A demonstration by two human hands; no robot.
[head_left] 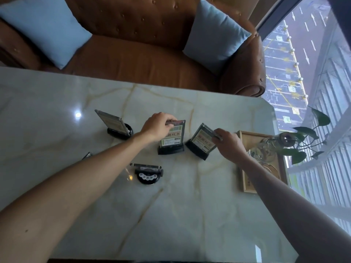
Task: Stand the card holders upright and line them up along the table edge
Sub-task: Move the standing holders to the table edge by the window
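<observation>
I am looking down on a glossy pale marble table (171,215) with tan veins; a brown leather sofa (142,59) with two blue cushions is sitting at twelve o'clock, a window at three. My left hand (157,126) is pinching the top of the middle card holder (171,138), standing upright at centre. My right hand (228,143) is gripping the tilted card holder (201,142) just beside it. Another holder (114,123) is standing at ten o'clock, and a wooden tray (247,141) is lying at three.

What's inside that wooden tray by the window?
The wooden tray holds a glass vase with a leafy plant. The right arm covers part of the tray, so anything lying under it is hidden.
</observation>
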